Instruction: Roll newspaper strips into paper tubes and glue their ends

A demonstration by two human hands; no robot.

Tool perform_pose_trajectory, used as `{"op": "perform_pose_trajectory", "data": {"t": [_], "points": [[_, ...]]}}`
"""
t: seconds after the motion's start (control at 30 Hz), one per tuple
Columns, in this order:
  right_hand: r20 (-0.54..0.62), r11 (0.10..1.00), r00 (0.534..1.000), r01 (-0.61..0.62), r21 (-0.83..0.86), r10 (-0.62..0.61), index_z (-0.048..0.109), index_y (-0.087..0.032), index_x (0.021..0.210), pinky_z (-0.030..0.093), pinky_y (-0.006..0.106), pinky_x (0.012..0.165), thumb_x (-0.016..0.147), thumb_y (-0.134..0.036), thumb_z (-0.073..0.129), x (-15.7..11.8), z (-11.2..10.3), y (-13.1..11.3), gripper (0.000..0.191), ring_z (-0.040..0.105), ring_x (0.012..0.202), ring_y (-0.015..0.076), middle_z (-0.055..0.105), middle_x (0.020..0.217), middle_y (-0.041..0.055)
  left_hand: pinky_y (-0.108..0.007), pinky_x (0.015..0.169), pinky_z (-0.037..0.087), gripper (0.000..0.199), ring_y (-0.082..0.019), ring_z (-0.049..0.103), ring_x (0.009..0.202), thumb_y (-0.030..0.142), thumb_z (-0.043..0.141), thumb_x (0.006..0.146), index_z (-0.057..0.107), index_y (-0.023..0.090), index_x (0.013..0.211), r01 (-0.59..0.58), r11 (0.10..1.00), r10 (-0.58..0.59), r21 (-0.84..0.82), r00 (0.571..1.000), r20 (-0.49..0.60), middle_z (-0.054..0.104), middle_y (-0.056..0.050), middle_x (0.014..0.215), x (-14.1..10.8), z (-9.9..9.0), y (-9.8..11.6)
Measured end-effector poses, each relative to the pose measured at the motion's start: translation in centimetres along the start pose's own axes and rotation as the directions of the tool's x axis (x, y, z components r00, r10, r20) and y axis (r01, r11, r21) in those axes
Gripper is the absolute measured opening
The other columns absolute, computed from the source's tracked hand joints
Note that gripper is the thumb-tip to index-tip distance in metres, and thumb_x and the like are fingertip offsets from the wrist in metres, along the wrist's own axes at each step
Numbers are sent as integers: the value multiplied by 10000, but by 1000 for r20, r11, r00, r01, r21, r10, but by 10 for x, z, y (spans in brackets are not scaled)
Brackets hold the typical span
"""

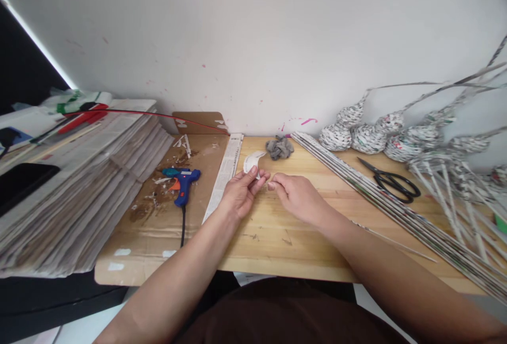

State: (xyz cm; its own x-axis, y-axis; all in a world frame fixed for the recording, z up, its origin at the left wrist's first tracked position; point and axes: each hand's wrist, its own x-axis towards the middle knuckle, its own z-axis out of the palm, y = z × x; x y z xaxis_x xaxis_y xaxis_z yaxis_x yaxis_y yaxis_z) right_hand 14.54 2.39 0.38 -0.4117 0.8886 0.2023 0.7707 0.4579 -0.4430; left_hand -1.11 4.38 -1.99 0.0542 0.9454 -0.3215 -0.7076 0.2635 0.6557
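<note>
White printed paper, a curled strip point(253, 160), rises from between the thumb and fingers of the left hand point(242, 191), which pinches its lower end. Just to the right of that grip, the right hand point(297, 196) is drawn in with thumb and forefinger close together; whether it holds the strip's tail or something else small I cannot tell. Both hands are above the wooden table point(269, 251).

Just beyond the grip sits a crumpled grey wad point(279, 147). Left of the left hand, a long band of newspaper point(226, 177) lies along the edge of a stained cardboard sheet point(146, 259), which bears a blue glue gun point(184, 181). Farther left is a tall stack of newspapers point(122, 175).

To the right of the grip, a row of rolled paper rods point(356, 183) slants across the table, with black scissors point(396, 185) just beyond them. Behind the scissors, well apart from the hands, stand several woven paper forms point(368, 138). A thin stick point(400, 241) lies partly behind the right forearm.
</note>
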Motion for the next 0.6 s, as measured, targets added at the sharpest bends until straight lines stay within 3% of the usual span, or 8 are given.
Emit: {"op": "perform_pose_trajectory", "data": {"t": [0.17, 0.33, 0.6], "points": [[-51, 999, 999, 0, 36, 2, 591, -195, 1001, 367, 259, 622, 925, -322, 479, -2, 0, -2, 186, 616, 679, 160, 703, 843, 27, -206, 698, 580, 21, -149, 700, 721, 82, 644, 803, 661, 76, 814, -10, 1000, 10, 1, 1000, -3, 685, -76, 741, -1, 1, 1], [-40, 1000, 999, -9, -12, 8, 599, -192, 905, 346, 260, 600, 947, -306, 421, 0, 0, -1, 215, 592, 638, 155, 682, 761, 24, -208, 702, 581, 26, -165, 706, 757, 98, 653, 800, 663, 84, 819, -9, 1000, 9, 4, 1000, 11, 695, -79, 758, 1, -1, 1], [12, 999, 999, -30, 40, 30, 611, -182, 820, 395, 256, 651, 963, -278, 363, 6, -1, 9, 302, 629, 723, 163, 698, 806, 41, -215, 713, 585, 12, -173, 712, 771, 74, 647, 797, 658, 73, 792, -48, 999, 48, -24, 999, 4, 706, -87, 762, 0, 0, 1]]}}
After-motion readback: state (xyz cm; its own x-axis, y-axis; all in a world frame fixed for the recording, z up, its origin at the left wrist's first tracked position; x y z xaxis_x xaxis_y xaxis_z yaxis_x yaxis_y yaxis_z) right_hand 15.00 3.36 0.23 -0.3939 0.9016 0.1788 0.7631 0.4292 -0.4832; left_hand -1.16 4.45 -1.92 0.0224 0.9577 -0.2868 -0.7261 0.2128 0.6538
